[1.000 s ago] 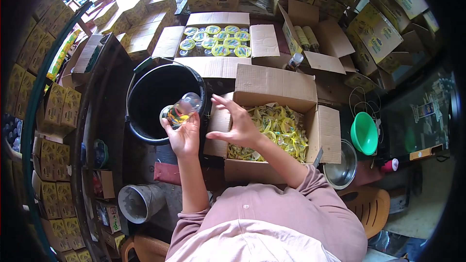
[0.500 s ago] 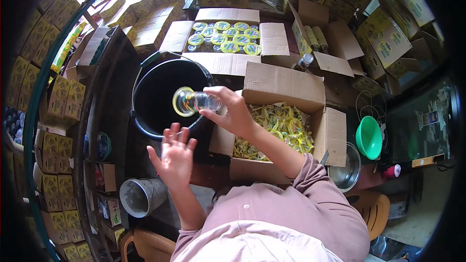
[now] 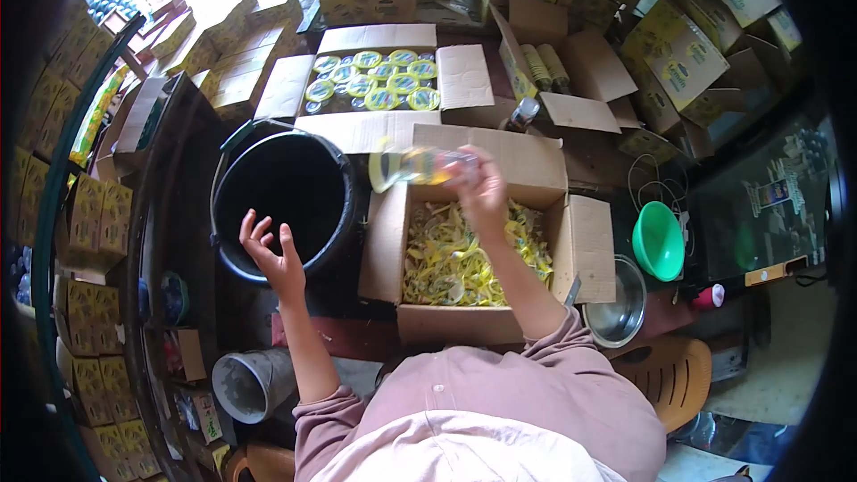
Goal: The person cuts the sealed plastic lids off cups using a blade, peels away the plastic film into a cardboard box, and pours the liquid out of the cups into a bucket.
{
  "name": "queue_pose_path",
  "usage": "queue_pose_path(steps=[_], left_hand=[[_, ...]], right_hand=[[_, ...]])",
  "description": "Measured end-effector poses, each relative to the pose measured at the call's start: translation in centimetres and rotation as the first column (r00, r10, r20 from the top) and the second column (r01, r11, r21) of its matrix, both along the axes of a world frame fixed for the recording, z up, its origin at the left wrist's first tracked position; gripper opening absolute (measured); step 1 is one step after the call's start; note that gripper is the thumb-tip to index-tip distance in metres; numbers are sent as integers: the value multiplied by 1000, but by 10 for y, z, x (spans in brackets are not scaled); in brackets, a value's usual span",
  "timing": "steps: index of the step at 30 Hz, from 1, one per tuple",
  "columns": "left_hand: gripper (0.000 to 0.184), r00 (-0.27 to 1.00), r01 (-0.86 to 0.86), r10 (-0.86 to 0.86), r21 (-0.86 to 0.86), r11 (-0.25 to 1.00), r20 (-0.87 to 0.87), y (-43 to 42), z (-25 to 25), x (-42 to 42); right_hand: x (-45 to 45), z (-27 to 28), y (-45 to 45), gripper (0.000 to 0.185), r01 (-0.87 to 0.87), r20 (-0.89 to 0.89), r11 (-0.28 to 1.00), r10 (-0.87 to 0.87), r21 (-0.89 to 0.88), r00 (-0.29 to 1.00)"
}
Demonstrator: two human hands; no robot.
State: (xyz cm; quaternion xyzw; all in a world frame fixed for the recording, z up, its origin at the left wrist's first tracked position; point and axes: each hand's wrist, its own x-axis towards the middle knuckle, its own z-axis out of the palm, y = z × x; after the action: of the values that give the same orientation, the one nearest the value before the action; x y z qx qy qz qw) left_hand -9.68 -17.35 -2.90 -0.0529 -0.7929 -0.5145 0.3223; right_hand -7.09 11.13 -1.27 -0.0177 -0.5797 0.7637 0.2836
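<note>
A clear bottle [image 3: 427, 166] with a yellow-rimmed round top pointing left is gripped at its right end by my right hand [image 3: 484, 189]; motion smears it a little. Both are above the back left part of an open cardboard box [image 3: 418, 325], which holds many yellow wrappers [image 3: 464, 259]. Over the front rim of a black bucket [image 3: 223, 254], my left hand [image 3: 275, 257] has its fingers apart and nothing in it.
Behind the bucket, an open carton [image 3: 464, 80] holds several yellow-topped bottles. Another bottle [image 3: 524, 112] stands near a second open carton [image 3: 585, 114]. A green bowl [image 3: 659, 241] and a metal bowl [image 3: 620, 303] are on the right. A grey bucket [image 3: 254, 386] lies front left.
The bottle passed from my left hand to my right, which has moved it away from the bucket toward the back of the box. My left hand has let go and shifted left.
</note>
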Motion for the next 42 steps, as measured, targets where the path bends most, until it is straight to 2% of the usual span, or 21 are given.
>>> queue_pose_path(steps=[1,2,3,5,7,9,12,15,17,18,19,21,24,25,27,32,36,39,40,41,42], left_hand=[[45,1000,7,-5,-44,999,27,3,1,0],[44,999,14,-9,-87,996,52,5,4,1],[44,997,21,-11,-129,991,78,8,5,1],[42,995,-19,34,-156,988,91,11,4,0],[41,993,-41,54,-123,992,106,11,3,1],[40,991,-64,77,-118,991,114,11,2,1],[37,982,-71,93,-134,988,165,11,2,0],[37,975,-83,109,-136,987,193,11,1,0],[37,975,-104,127,-126,986,183,12,0,0],[37,973,-113,134,-121,986,187,12,1,0],[37,971,-124,145,-114,986,192,13,1,0],[37,964,-132,155,-117,984,216,15,2,-2],[36,960,-133,159,-126,983,229,14,2,-3],[36,959,-133,161,-132,982,233,14,2,-3],[36,956,-137,168,-143,980,241,12,1,-2],[36,945,-133,166,-134,982,281,14,5,-4],[35,947,-130,168,-151,980,274,15,6,-5],[34,950,-124,163,-159,979,265,16,5,-3],[34,947,-124,162,-152,981,276,17,7,-4],[34,944,-126,163,-144,981,286,17,8,-3],[34,946,-124,160,-141,982,283,18,10,-3]], right_hand=[[-4,0,34,37,83,-94,996,-84,-14,992],[-9,10,67,37,273,-85,952,-263,140,961],[-14,22,99,38,443,-105,849,-432,289,896],[-22,46,147,35,555,-180,746,-528,367,830],[-34,58,189,34,554,-158,550,-606,626,780],[-51,59,212,36,523,-245,322,-616,789,749],[-83,34,229,36,318,-126,251,-569,914,812],[-109,-6,239,33,133,55,295,-552,946,832],[-122,-48,253,35,-90,272,355,-506,931,818],[-122,-56,248,38,-44,284,427,-518,903,807],[-120,-56,246,41,-38,281,433,-513,901,811],[-135,-57,240,43,-102,314,385,-541,917,781],[-153,-50,237,43,-136,333,390,-498,911,801],[-162,-55,245,45,-117,295,342,-532,932,794],[-173,-54,257,43,-17,219,360,-529,933,820],[-192,-70,268,47,-71,221,279,-555,958,802],[-193,-49,259,59,-206,357,317,-553,926,753],[-187,-27,253,66,-326,507,393,-586,860,632],[-188,-33,258,67,-287,449,354,-568,890,690],[-188,-38,264,66,-316,442,309,-598,897,669],[-182,-12,245,65,-406,393,164,-712,899,582]])
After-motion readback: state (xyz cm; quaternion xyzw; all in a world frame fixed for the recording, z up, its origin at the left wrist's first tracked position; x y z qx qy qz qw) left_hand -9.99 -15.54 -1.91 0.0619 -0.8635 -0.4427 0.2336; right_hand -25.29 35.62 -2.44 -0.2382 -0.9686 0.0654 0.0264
